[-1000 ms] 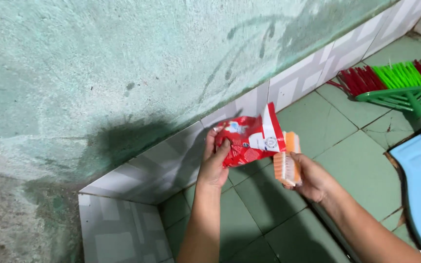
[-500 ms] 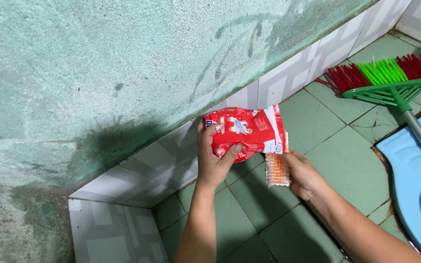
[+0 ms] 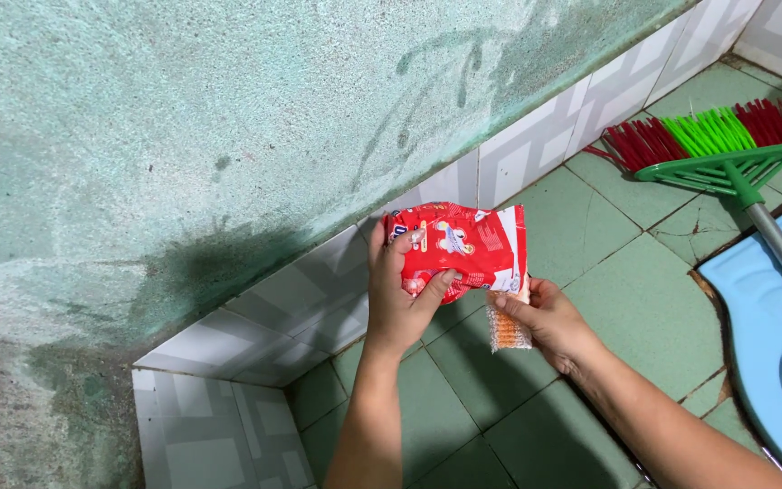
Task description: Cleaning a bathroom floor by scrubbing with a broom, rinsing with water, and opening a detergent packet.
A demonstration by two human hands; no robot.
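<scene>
The floor [image 3: 653, 308] here is laid with pale green square tiles, several of them cracked, with dark grout lines running between. A low skirting of white patterned tiles [image 3: 536, 145] runs along the foot of the wall and turns the corner at the lower left. Above it the wall [image 3: 228, 109] is rough plaster, washed in a mottled green, with a dark damp-looking patch just over the skirting and some thin dark marks further along.

Over by the far skirting a broom [image 3: 726, 149] lies with its red and green bristles on the floor, its green head joined to a grey handle that runs back across a light blue fixture [image 3: 771, 326] at the right edge.

The person holds both arms out over the floor, near the wall. The left hand [image 3: 395, 294] is clenched on a red and white sachet [image 3: 459, 246], thumb pressed against its front, held up in the air just before the skirting. The right hand [image 3: 545, 317] grasps an orange scrubbing brush [image 3: 506, 332] with pale bristles, and its thumb and forefinger seem to pinch the sachet's lower right corner.
</scene>
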